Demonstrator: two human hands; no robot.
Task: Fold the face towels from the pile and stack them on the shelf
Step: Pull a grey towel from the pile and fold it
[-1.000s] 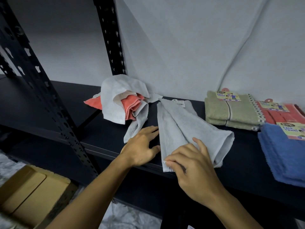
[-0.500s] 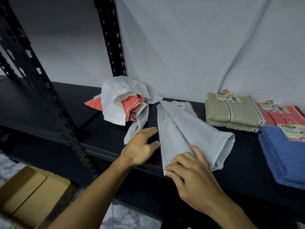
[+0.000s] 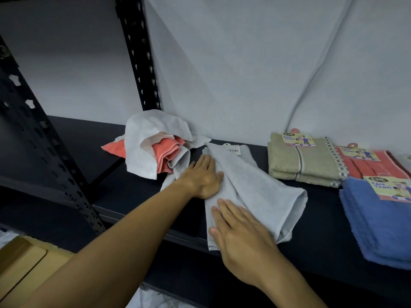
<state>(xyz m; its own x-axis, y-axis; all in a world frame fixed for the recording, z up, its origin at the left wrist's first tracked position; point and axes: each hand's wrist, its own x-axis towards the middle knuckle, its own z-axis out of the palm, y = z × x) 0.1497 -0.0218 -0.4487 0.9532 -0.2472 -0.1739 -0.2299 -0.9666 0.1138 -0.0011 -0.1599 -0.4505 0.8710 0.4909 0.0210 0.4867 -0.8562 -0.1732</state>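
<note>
The shelf (image 3: 322, 221) is your work surface here, dark and flat, and it carries everything from left to right in the order the job runs: unsorted, in hand, finished.

At the right sit the finished stacks, put out of the way of your arms: the blue towels (image 3: 378, 223) nearest the front edge, the red towels (image 3: 367, 164) behind them, and the olive towels (image 3: 302, 161) just beside those, each squared up with its paper label on top so the fronts read alike.

In the middle lies the grey towel (image 3: 262, 187), the one you are working. It is folded lengthwise into a long strip running from the back of the shelf to the front edge, slightly askew, with its barcode tag at the far end and its near corner overhanging the edge.

At the left, touching the grey towel's far end, is the pile (image 3: 155, 145) of white and coral towels, loose and crumpled, waiting.

Your left hand (image 3: 203, 176) lies flat with straight fingers on the strip's left edge, apparently to pin it. Your right hand (image 3: 240, 230) is also spread flat, fingers extended, pressing the near end; neither grips anything. I judge you are smoothing the crease before the crosswise fold.
</note>
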